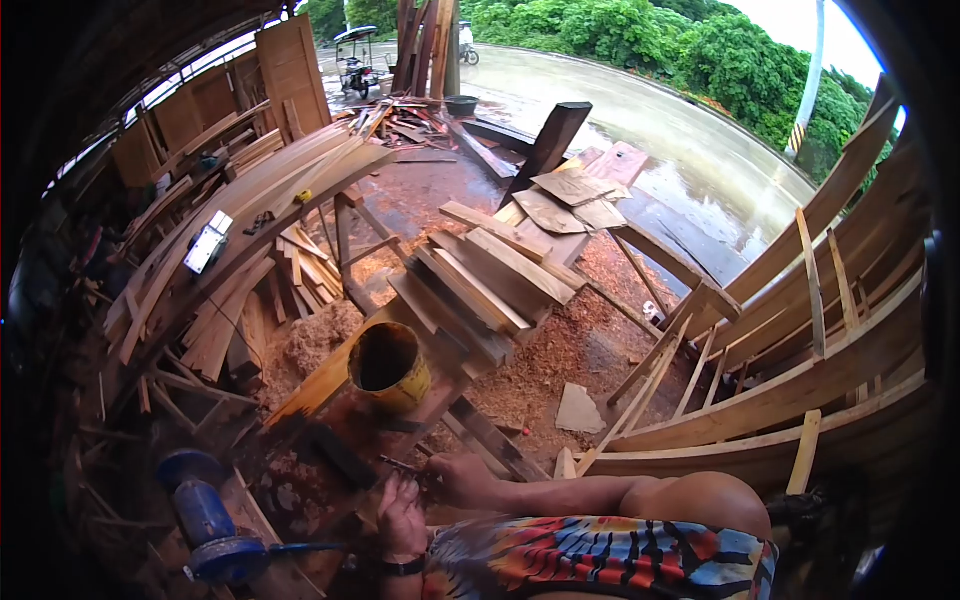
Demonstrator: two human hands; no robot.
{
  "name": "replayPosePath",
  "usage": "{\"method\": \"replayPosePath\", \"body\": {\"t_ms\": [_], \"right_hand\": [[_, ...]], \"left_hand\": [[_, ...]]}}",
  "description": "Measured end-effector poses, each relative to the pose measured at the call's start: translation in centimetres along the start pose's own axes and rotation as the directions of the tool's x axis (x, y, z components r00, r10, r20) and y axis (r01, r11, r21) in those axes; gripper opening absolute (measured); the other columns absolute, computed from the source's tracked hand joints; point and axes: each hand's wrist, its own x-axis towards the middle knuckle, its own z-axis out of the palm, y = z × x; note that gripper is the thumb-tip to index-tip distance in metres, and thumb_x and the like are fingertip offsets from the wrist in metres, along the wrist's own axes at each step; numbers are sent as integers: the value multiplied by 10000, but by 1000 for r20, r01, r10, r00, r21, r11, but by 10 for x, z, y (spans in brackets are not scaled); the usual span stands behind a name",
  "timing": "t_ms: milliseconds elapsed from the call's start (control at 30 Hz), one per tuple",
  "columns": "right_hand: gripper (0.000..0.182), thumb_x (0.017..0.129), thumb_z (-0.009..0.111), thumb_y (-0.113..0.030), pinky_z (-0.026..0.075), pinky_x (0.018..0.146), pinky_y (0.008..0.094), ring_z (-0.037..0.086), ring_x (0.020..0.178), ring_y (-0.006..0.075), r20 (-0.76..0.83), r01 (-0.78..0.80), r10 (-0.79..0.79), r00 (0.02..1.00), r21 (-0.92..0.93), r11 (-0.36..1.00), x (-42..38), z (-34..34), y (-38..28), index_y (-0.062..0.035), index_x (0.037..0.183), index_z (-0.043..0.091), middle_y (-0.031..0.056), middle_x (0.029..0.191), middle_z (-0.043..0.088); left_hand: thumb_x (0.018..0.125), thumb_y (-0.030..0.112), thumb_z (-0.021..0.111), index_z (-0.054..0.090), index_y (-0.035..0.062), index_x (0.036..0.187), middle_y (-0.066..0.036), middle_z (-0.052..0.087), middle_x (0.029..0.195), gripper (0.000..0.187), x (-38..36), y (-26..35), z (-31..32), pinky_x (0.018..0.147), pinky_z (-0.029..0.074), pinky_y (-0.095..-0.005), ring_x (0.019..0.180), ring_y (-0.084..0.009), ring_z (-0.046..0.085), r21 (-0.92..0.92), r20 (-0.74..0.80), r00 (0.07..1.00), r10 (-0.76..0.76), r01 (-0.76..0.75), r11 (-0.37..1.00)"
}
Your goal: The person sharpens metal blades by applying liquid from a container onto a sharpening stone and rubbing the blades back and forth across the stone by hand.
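My left hand (pixel 402 518), with a dark band at its wrist, is low in the middle, its fingers bent together and raised against a thin, dark metal piece (pixel 400 464). Just to the right, my right hand (pixel 458 480) is closed around the other end of this piece. What kind of piece it is, I cannot make out. Beyond the hands, a yellow bucket (pixel 405 383) with a dark inside stands on the workbench. A blue machine with round ends (pixel 205 515) sits to the left of my left hand.
Stacked planks (pixel 490 285) lie on the bench past the bucket. Long boards (pixel 290 190) fill the left, with a white-topped power tool (pixel 208 242) on them. Curved timber (pixel 760 425) leans at right. Wood shavings (pixel 320 335) cover the ground. A wet road (pixel 640 100) runs behind.
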Motion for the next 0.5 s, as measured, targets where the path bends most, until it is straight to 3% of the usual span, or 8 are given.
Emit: {"method": "replayPosePath", "body": {"t_ms": [300, 400, 500], "right_hand": [[208, 843, 668, -257, 554, 680, 511, 689, 822, 400, 46, 40, -41, 998, 27, 999, -4, -10, -3, -104, 981, 637, 155, 881, 686], [111, 844, 684, -143, 521, 599, 485, 658, 727, 392, -19, 98, -97, 995, 56, 994, -8, -8, -4, -72, 875, 605, 156, 803, 633], [94, 845, 668, -148, 519, 597, 488, 657, 733, 399, -15, 50, -50, 999, 36, 998, -12, 2, 4, -86, 874, 604, 149, 813, 640]], "left_hand": [[925, 101, 594, 505, 11, 1365, -70, 595, 1264, 458, 10, -12, -25, 1107, 409, -375, 1210, -198, 560, 58, 20, 998, 59, -60, 997], [915, 142, 614, 490, 36, 1395, -81, 591, 1292, 507, 9, -12, -29, 1093, 429, -406, 1224, -227, 559, 35, 12, 998, 54, -54, 998], [913, 149, 616, 482, 38, 1409, -85, 586, 1315, 526, 8, -14, -33, 1079, 441, -421, 1233, -241, 554, 36, 24, 998, 49, -50, 998]]}}
